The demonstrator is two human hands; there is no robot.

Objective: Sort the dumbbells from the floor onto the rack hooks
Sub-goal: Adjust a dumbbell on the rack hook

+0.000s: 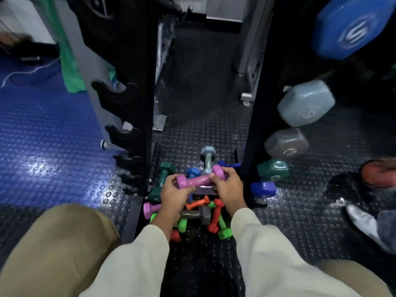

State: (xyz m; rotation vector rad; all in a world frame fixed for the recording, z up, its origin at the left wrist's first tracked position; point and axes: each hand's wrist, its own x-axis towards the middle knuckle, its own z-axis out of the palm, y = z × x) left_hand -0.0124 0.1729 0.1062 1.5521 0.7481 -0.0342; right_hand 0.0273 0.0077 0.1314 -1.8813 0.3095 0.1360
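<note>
Two cream sleeves (pixel 257 249) reach forward over tan-trousered knees (pixel 53 249) toward a heap of small dumbbells on the dark studded floor (pixel 203 116). Both hands hold one pink dumbbell (pixel 200 179), lifted just above the heap and lying crosswise: the left hand (pixel 172 195) curls its fingers round the left head, and the right hand (pixel 228 186) wraps the right head, thumb over the top. Under the pink dumbbell the heap holds a grey dumbbell (pixel 198 214), an orange dumbbell (pixel 197 203), a red dumbbell (pixel 215 215), green dumbbells (pixel 224 231) and a second pink dumbbell (pixel 150 209) at its left edge. Beyond it, a dark green dumbbell (pixel 162 179) and a pale blue-grey dumbbell (pixel 207 157) lie pointing away. Left of the pink dumbbell stands a black rack post with bare hooks (pixel 126 133). To the right, another post carries dumbbells on its hooks, seen end-on: a large blue one (pixel 351 28) highest, then a pale blue one (pixel 306 103), a grey one (pixel 286 144), a teal one (pixel 273 169) and a small blue one (pixel 263 188) nearest the heap. Farther right, another person's shoe (pixel 364 224) shows.
</note>
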